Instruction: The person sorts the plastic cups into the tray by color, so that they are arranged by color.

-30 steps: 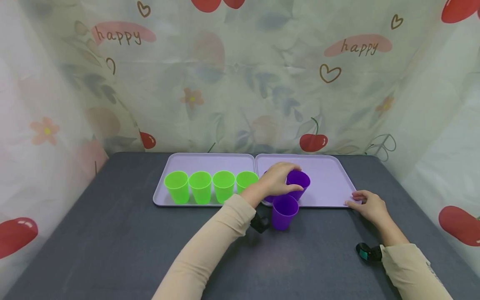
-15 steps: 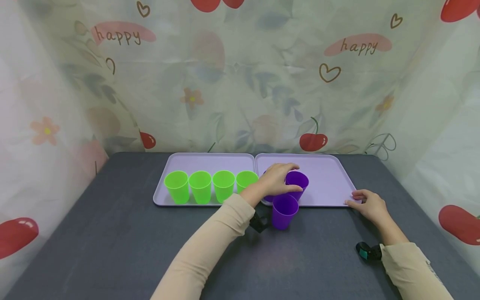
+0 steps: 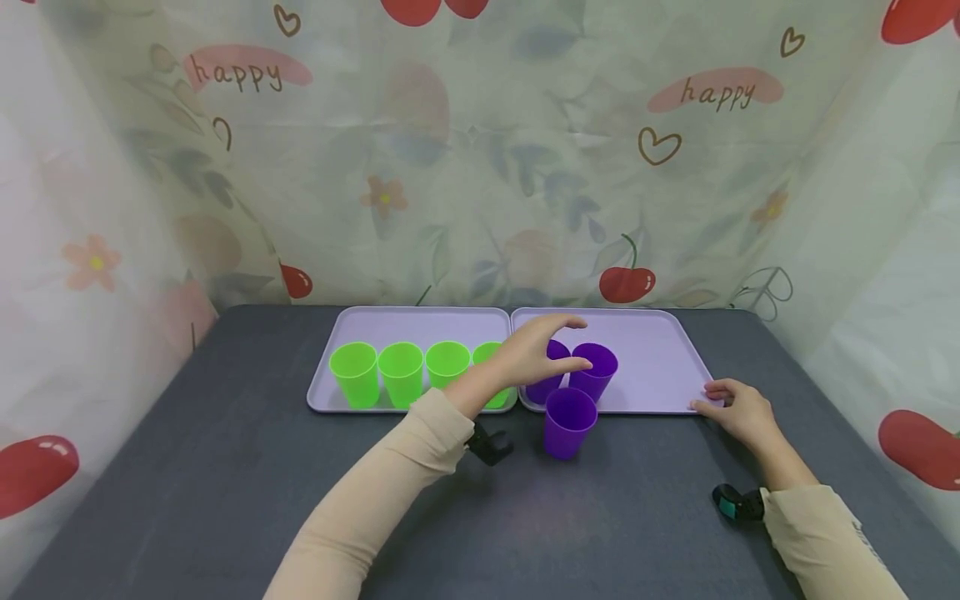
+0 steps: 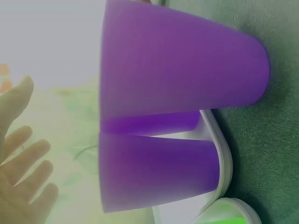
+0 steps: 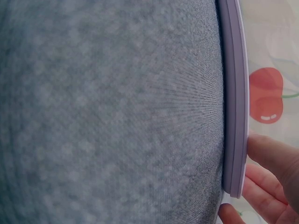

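Note:
My left hand point(image 3: 532, 348), fingers spread, hovers over the purple cups and holds nothing. Two purple cups stand side by side on the right lilac tray point(image 3: 652, 358): the left cup point(image 3: 546, 387), partly behind my thumb, and the right cup point(image 3: 594, 371). A third purple cup point(image 3: 570, 423) stands upright on the table just before the tray's front edge. In the left wrist view, that nearest cup point(image 4: 182, 60) looms large, with my hand point(image 4: 21, 172) apart from it. My right hand point(image 3: 738, 412) grips the tray's front right corner, thumb and fingers around the rim point(image 5: 236, 107).
Several green cups point(image 3: 401, 375) stand in a row on the left lilac tray point(image 3: 420, 321), whose side meets the right tray. My left wrist and hand partly cover the rightmost one. The dark table point(image 3: 225, 467) stretches in front, and a printed curtain point(image 3: 480, 167) hangs behind.
My left hand has let go of the right purple cup on the tray and drawn up and to the left, uncovering the cup beside it. My right hand has stayed at the tray corner.

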